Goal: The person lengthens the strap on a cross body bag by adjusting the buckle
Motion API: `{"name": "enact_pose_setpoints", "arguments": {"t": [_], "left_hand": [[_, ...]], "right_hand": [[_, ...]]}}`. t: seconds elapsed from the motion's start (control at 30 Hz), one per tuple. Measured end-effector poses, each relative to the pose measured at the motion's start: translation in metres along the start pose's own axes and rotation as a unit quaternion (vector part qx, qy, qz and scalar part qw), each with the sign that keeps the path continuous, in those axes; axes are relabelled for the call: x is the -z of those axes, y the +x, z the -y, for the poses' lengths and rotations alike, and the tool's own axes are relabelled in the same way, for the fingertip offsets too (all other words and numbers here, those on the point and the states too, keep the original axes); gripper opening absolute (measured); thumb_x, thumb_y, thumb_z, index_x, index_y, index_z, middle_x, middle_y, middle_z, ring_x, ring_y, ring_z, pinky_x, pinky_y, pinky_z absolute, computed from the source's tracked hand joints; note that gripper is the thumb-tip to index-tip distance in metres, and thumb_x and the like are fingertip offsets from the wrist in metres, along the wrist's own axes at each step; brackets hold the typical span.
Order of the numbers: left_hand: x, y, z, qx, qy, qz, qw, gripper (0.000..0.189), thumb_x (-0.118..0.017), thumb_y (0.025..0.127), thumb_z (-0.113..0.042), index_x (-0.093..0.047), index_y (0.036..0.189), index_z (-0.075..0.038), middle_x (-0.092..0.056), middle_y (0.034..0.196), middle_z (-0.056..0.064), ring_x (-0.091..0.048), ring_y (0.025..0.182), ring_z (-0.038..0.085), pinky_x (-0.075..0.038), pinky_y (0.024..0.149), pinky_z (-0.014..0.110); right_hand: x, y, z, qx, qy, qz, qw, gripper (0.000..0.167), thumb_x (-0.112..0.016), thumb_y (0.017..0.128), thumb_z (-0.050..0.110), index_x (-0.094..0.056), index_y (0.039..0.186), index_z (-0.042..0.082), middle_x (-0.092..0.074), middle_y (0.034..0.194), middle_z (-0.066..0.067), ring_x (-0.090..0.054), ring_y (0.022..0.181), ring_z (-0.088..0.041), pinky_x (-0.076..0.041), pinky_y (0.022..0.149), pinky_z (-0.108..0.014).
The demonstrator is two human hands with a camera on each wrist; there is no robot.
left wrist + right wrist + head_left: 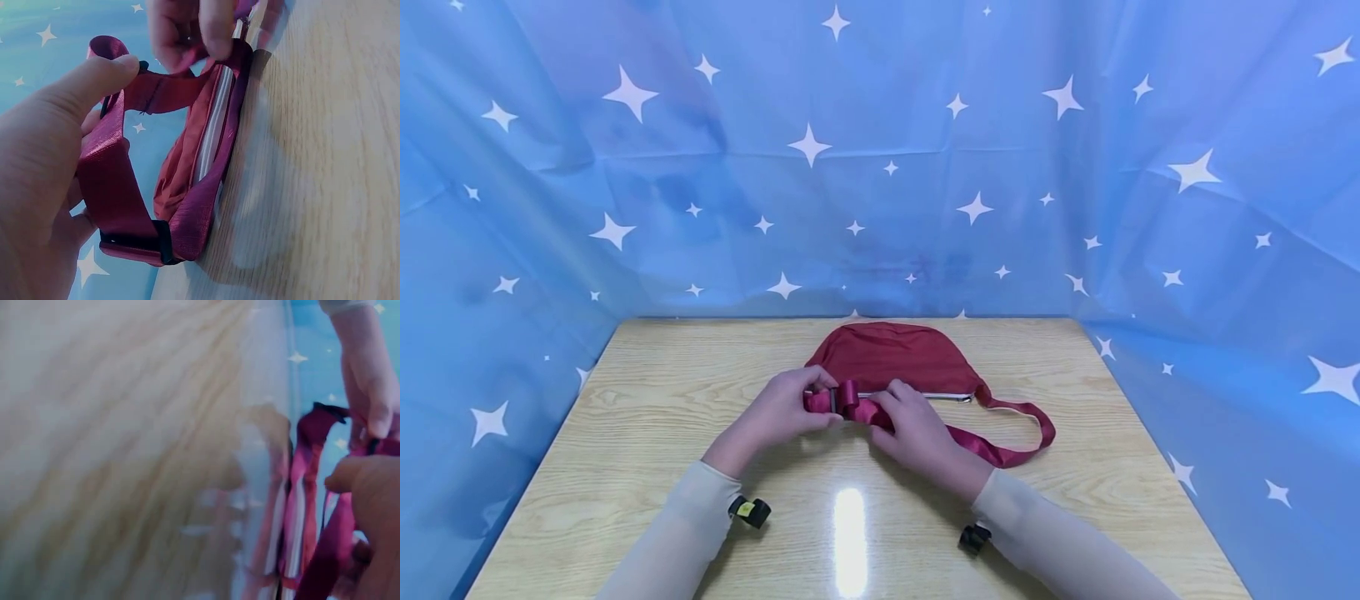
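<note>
Red strap (870, 412), R fingers (901, 395) prob. cover mid zip (945, 396).

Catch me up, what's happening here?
Someone is handling the strap of a red bag that rests on the wooden table. The left hand pinches the strap beside a dark slider, while the right hand holds it farther along. The rest loops out past the bag's right end.

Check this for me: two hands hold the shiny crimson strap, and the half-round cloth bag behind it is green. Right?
Not green: the head view shows the half-round cloth bag is dark red. The left hand and right hand hold the shiny crimson strap in front.
</note>
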State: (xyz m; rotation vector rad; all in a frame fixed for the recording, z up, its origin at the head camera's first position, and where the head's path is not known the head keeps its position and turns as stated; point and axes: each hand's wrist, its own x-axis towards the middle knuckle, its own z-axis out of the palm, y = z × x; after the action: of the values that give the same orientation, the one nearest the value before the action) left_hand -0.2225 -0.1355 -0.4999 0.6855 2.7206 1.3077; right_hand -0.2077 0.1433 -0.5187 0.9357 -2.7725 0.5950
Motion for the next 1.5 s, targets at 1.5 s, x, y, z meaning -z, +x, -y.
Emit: {"name": "enact_pose_setpoints", "arguments": {"t": [1.5], "left_hand": [[0.003,-0.002,-0.006,-0.013,0.001,-0.005,0.9999,0.040,-0.097,0.089,-0.022,-0.075,0.122,-0.022,-0.071,0.103,-0.008,-0.066,0.093,0.016,-0.058,0.083,0.039]], "right_hand": [[-0.005,0.020,0.017,-0.044,0.077,0.037,0.9953,0.054,-0.086,0.100,0.036,-0.065,0.145,0.017,-0.070,0.133,-0.004,-0.072,0.112,-0.022,-0.060,0.097,-0.045]]}}
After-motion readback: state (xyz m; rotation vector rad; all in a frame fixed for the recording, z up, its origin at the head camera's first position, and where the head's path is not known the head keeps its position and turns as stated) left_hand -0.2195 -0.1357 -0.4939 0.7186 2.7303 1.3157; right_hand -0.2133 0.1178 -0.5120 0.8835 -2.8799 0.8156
